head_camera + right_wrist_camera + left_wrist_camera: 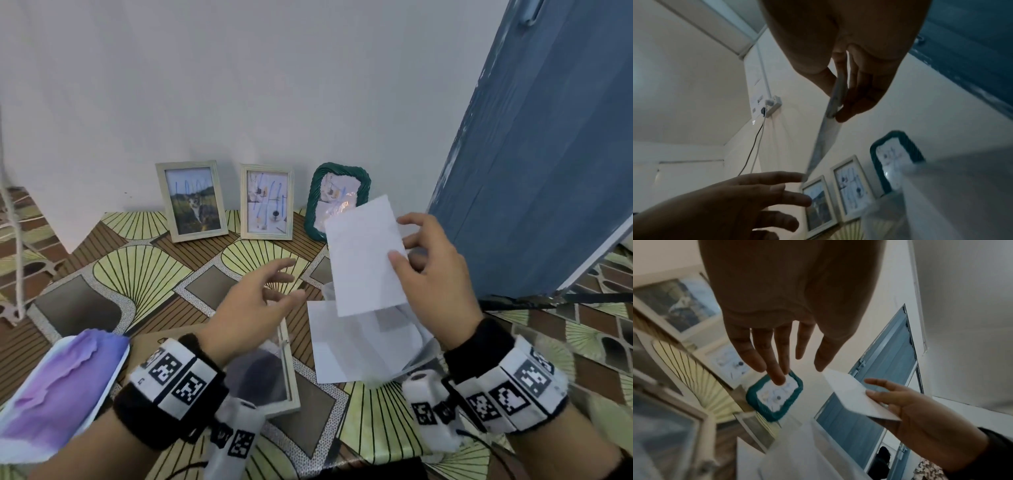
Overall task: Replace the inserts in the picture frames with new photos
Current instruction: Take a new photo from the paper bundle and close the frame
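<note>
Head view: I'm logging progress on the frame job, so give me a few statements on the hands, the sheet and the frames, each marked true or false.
1. The right hand pinches a white sheet by its edge. True.
2. The left hand grips the green frame. False: its fingers are spread and hold nothing; that frame stands apart by the wall.
3. Three frames stand upright along the wall. True: the cat-photo frame, the middle frame and the green one.
4. The cat photo sits in the green frame. False: it is in the leftmost, light wooden frame.
5. A fourth frame lies flat on the patterned surface near the left wrist. True.
</note>
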Available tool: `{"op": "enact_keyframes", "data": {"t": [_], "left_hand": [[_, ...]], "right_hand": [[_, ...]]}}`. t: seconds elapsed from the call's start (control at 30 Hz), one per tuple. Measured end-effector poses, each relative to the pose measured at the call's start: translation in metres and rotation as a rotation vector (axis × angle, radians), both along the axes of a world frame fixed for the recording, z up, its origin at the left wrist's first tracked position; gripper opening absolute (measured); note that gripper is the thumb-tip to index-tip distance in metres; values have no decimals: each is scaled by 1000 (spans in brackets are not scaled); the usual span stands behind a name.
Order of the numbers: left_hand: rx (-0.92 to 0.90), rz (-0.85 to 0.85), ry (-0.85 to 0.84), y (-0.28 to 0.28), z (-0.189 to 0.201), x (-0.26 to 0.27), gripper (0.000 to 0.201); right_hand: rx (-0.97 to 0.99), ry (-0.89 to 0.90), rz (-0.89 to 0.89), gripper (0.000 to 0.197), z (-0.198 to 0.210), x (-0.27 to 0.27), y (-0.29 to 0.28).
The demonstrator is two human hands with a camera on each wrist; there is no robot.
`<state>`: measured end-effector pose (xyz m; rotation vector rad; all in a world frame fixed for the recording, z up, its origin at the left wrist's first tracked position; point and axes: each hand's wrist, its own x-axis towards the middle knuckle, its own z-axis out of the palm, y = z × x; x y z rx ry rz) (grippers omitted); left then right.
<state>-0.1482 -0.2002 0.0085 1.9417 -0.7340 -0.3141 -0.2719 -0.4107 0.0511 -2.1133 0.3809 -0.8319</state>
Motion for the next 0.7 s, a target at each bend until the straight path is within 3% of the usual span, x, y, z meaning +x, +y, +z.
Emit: {"op": "enact_keyframes", "data": {"t": [0.1,0.17,0.27,0.37,0.47,0.57,0.7], "left_hand": [[99,-27,-112,36,3,4,49],[237,-23,-257,61,-3,5,49],[474,-27,-395,95,-15,3,54],[554,-103,-531,114,-24,-2,52],[834,-204,-623,123,-44,-1,78],[1001,-262,-540,131,-66,7,94],[965,-298,-449,132,-72,14,98]], "right_hand": [[265,-7,111,41,-22,2,24],[338,46,161,45,-39,5,38],[316,188,221,50,-58,12,58],[240,304,281,55,-70,18,73],[163,366,326,59,-78,25,80],[73,473,378,63,-83,32,83],[-127,618,434,70,-86,41,87]]}}
